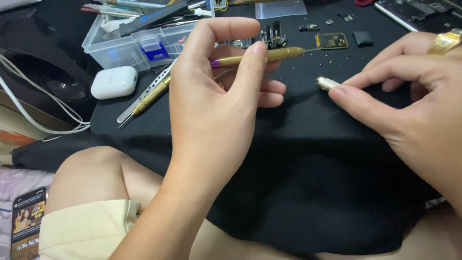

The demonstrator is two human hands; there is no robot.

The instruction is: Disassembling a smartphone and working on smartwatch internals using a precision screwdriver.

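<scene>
My left hand [219,91] is raised over the black cloth [313,168] and pinches a slim gold precision screwdriver [284,54] with a purple ring, its thin tip pointing right toward a small gold-framed component [331,41]. My right hand [409,106], with a gold ring [445,42] on one finger, holds a small silver cylindrical piece [326,83] between thumb and forefinger, just right of the screwdriver's tip and a little lower.
A clear plastic parts box [139,45] with tools stands at the back left, a white earbud case [114,82] beside it. Metal tweezers [144,96] and a second gold driver [150,97] lie near. Small parts [363,37], tiny screws, a white cable [43,108] and a phone [28,221].
</scene>
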